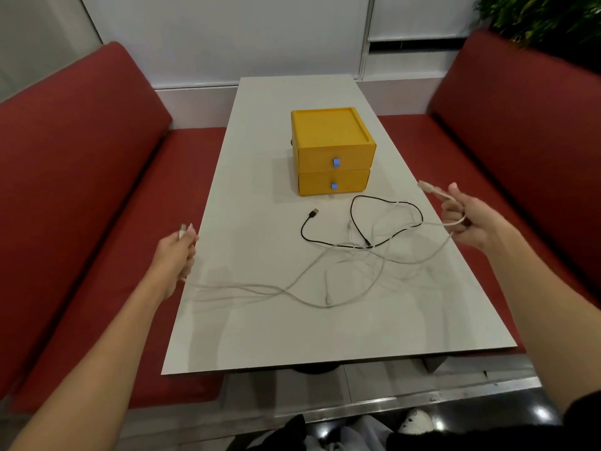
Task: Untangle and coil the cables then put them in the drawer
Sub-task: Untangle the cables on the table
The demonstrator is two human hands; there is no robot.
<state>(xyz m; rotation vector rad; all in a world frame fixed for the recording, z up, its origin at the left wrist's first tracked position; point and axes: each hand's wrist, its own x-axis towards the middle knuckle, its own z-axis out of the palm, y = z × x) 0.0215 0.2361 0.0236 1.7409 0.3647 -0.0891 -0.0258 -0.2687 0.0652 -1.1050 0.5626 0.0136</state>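
Observation:
A white cable [302, 284] lies in loose tangled loops across the middle of the white table [260, 336]. My left hand [177, 255] grips one plug end of it beyond the table's left edge. My right hand [468, 219] grips the other end at the right edge, its connector sticking up past my fingers. A black cable [357, 222] with a USB plug lies looped on the table, crossing the white one. A yellow two-drawer box [331, 151] with blue handles stands behind the cables, both drawers closed.
Red padded benches [81, 190] run along both sides of the table. A white wall stands behind it, and a green plant [546, 17] shows at the top right. Floor and a shoe show below the near table edge.

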